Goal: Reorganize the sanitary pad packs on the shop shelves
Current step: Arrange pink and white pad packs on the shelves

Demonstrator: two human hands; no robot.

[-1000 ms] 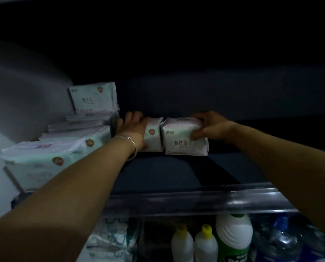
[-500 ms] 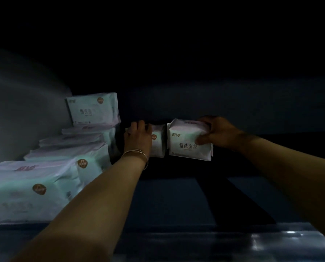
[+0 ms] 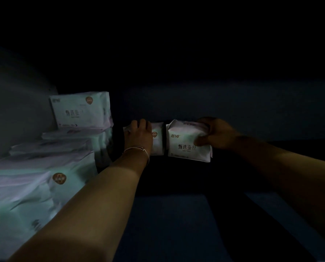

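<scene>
Two small sanitary pad packs were seen standing upright side by side, close together with a narrow gap between them, toward the back of a dark shelf (image 3: 176,214). The right pack (image 3: 186,143), white with printed characters on its front, was held by the right hand (image 3: 215,134): the fingers were curled over its top right corner and the thumb was pressed against its front face, so that the pack was pinched between them. The left pack (image 3: 157,138) was largely hidden behind the left hand (image 3: 139,136), whose fingers were laid over its top edge; whether they were wrapped round the pack or only rested on it could not be told, since the fingertips were concealed and the light was poor. A thin bracelet (image 3: 137,149) was worn on the left wrist. To the left, well apart from the two held packs, a row of larger packs (image 3: 50,167) was laid flat along the shelf's side wall, running from near the camera toward the back. On the far end of this row, one further pack (image 3: 81,110) was stood upright with its printed face turned forward.
</scene>
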